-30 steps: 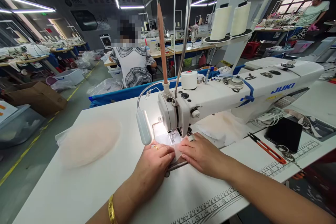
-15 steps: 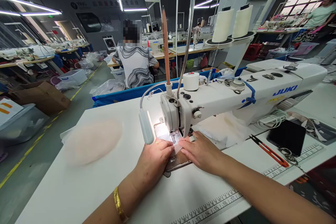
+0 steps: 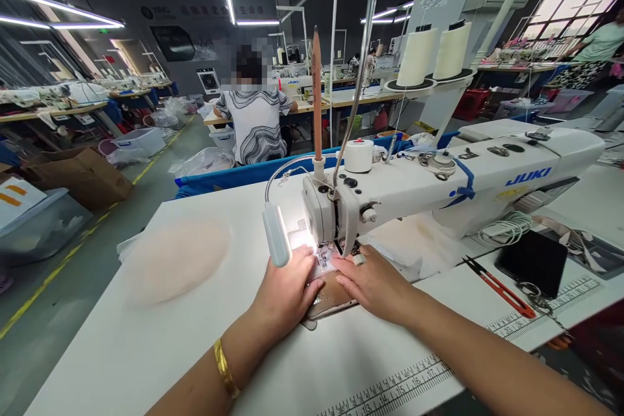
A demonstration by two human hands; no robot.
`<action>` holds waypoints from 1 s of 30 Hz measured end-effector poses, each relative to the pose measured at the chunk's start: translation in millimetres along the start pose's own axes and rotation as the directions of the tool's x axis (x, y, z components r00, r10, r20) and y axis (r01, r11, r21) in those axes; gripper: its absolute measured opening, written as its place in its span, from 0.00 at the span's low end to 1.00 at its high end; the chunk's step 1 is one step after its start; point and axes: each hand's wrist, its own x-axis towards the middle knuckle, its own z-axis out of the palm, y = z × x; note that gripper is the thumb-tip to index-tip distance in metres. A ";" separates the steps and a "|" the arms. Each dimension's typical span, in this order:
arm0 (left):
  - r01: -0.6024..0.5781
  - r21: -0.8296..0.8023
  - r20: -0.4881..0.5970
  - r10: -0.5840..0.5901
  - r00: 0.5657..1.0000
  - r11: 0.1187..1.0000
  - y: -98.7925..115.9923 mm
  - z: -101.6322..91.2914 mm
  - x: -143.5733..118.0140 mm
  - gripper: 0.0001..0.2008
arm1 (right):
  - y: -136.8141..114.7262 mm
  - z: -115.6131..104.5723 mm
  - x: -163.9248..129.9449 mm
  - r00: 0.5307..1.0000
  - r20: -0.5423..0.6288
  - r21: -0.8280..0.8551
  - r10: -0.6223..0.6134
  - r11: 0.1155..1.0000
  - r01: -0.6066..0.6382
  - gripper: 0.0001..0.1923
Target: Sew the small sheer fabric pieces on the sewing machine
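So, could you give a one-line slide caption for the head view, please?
Both hands, left and right, press fabric flat under a white sewing machine.

White JUKI sewing machine (image 3: 439, 185) with blue lettering on a white tabletop (image 3: 195, 338). Two cream thread cones (image 3: 436, 52) stand far right. A pale peach fabric pile (image 3: 175, 260) lies left. Red-handled thread snips (image 3: 497, 286) and a black phone (image 3: 533, 262) lie right. Gold bracelet (image 3: 225, 367) near. A seated person's shirt (image 3: 256, 123) is black-and-white swirled.
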 end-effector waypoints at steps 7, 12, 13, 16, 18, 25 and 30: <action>0.130 0.191 0.165 -0.163 0.973 0.973 25.2 -26.1 -0.8 0.17 | 5.8 1.0 -6.8 0.987 -0.129 0.181 -0.100 0.976 0.122 0.13; -0.057 -0.120 0.067 0.066 0.996 0.991 27.1 -24.8 -12.1 0.12 | 0.0 -4.0 -5.9 0.976 -0.049 0.322 -0.214 0.921 0.219 0.16; -0.070 -0.161 0.061 0.081 0.995 0.984 25.6 -23.2 -13.4 0.10 | -0.9 -5.0 -5.1 0.980 0.007 0.314 -0.199 0.931 0.187 0.15; -0.053 -0.185 0.045 0.062 0.997 0.981 20.2 -18.7 -15.0 0.08 | -0.6 -6.7 -4.2 0.980 0.122 0.238 -0.154 0.964 0.122 0.09; -0.041 -0.164 0.038 0.048 0.998 0.986 17.0 -16.7 -15.0 0.11 | 0.8 -6.9 -4.9 0.980 0.124 0.195 -0.158 0.972 0.132 0.08; -0.166 -0.206 -0.026 0.165 0.986 0.964 16.7 -12.1 -13.4 0.12 | 0.5 -5.1 -8.7 0.985 0.078 0.161 -0.155 0.977 0.141 0.11; -0.167 -0.193 -0.038 0.163 0.986 0.967 22.1 -8.2 -15.1 0.11 | 0.1 -5.1 -8.8 0.989 0.059 0.150 -0.137 0.980 0.127 0.11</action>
